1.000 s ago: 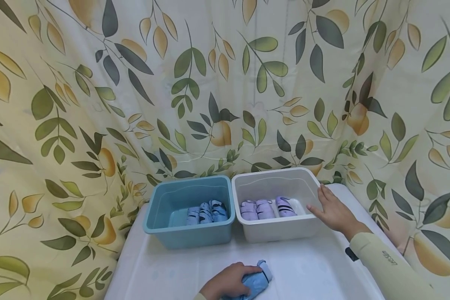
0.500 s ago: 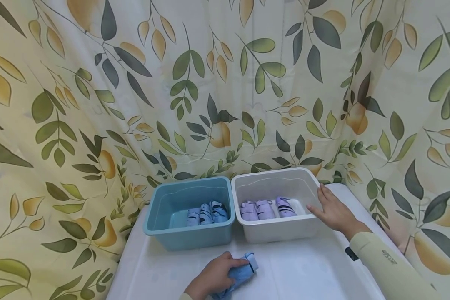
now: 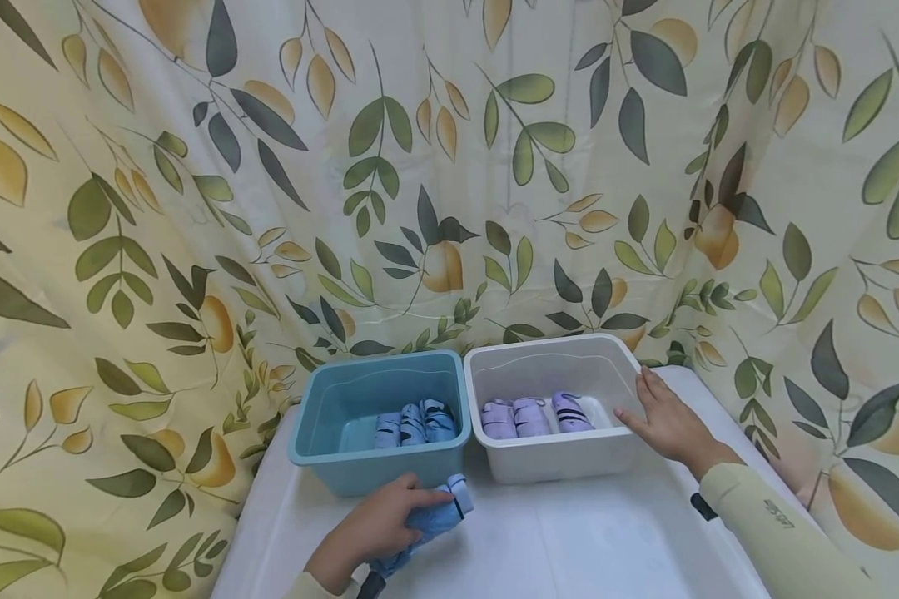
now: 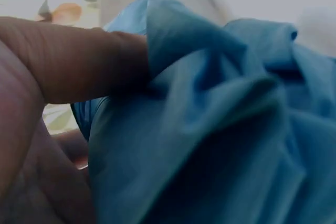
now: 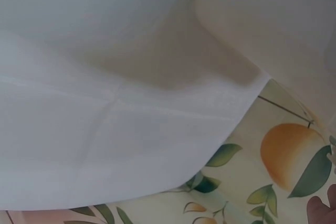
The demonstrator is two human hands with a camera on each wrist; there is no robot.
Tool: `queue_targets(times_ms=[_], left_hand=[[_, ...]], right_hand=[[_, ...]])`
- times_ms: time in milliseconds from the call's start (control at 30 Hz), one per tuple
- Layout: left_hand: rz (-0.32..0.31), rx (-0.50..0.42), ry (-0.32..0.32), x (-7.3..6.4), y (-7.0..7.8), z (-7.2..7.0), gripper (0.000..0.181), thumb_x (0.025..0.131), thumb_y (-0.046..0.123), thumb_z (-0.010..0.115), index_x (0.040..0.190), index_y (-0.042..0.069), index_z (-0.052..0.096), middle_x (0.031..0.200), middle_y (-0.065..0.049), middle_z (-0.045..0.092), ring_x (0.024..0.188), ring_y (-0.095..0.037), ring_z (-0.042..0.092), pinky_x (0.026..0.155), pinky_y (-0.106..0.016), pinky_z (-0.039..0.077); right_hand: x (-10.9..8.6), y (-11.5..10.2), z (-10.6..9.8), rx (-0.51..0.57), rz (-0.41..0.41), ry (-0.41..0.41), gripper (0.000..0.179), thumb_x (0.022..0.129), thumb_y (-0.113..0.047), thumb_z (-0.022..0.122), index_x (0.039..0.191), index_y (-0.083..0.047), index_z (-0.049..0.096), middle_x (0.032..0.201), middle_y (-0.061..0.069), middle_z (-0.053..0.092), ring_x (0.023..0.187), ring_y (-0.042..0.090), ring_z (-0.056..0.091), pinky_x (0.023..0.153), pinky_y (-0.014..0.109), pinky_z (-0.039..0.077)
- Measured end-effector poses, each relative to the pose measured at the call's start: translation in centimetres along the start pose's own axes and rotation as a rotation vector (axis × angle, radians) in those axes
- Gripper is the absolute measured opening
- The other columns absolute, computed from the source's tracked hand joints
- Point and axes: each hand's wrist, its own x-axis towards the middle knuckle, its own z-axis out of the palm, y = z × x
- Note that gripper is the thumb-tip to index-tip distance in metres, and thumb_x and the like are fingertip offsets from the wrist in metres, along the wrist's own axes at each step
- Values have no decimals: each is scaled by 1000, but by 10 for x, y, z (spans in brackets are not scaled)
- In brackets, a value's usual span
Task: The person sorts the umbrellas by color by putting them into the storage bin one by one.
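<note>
My left hand [image 3: 380, 522] grips a blue folded umbrella [image 3: 436, 519] in front of the teal bin; its pale blue end with a dark band points up and right. In the left wrist view the thumb presses into the loose folds of the blue fabric [image 4: 210, 124]. My right hand [image 3: 668, 420], its fingers straight, rests against the right side of the white bin [image 3: 562, 459]. Several rolled blue bundles with dark marks [image 3: 412, 424] lie in the teal bin [image 3: 374, 476]. Inside the white one are purple rolled bundles [image 3: 529, 418], two side by side and one apart.
Both bins stand side by side at the back of a white table [image 3: 569, 541]. A leaf-patterned curtain [image 3: 449, 166] hangs behind the table and along its sides. The right wrist view mostly shows white surfaces and a table edge [image 5: 157, 187].
My left hand has carried the umbrella left and up from the front of the table, close to the teal bin's front wall. The right hand has stayed at the white bin.
</note>
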Motion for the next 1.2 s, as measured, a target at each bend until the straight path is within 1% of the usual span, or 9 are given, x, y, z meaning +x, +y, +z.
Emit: queue_targets(times_ms=[167,333,433,600,800,967,1033,1100,1200], left_hand=[[73,59,38,-14,2,-28,67,78,5,77,128,47,61,93,10,44,80,-10,46,65,-24,43],[158,154,110,-20,5,-56,68,77,2,76,129,44,61,92,9,45,74,-10,45,60,-23,42],[157,198,143,-21,6,-72,68,78,3,75,130,43,61,93,9,45,71,-11,45,55,-24,41],[138,243,191,-20,1,-100,66,80,5,75,132,42,59,93,8,44,70,-12,46,56,-26,42],[196,241,226,-6,-15,-130,63,79,4,75,134,31,61,89,7,45,72,-12,43,58,-27,40],[170,246,211,14,-34,-147,65,78,3,75,136,26,59,91,2,50,74,-16,43,61,-31,40],[138,239,202,24,-46,-150,66,78,3,75,137,26,58,100,-2,55,81,-18,47,67,-35,44],[110,222,196,34,-59,-152,67,78,3,75,138,25,57,114,-7,60,94,-22,53,78,-39,46],[81,190,180,47,-81,-151,67,77,2,75,139,21,57,132,-11,57,111,-29,53,90,-47,45]], right_hand=[[0,-1,-1,3,6,-8,101,95,-67,36,148,15,10,156,32,2,140,52,7,107,65,14],[0,-2,-2,6,2,-7,101,95,-66,36,147,16,11,155,33,3,140,52,8,107,65,14],[-1,-2,-3,10,2,-12,100,95,-66,36,147,16,10,155,32,3,140,52,7,107,65,14],[-1,-2,-2,14,4,-15,101,95,-66,36,147,16,10,156,32,1,140,52,7,107,65,14],[-2,0,1,26,-6,7,100,95,-66,37,147,16,13,155,32,4,140,52,9,107,65,15],[-4,2,5,43,-13,21,100,95,-65,38,147,16,14,156,32,6,140,52,10,107,66,16],[-4,2,5,43,-9,19,99,95,-65,38,147,16,14,156,32,5,140,52,10,107,66,15],[-3,2,4,39,-9,23,98,96,-63,40,147,16,14,156,32,5,140,52,10,107,65,15],[-2,1,1,34,-15,26,97,96,-63,40,147,15,14,156,31,5,140,51,10,107,65,16]])
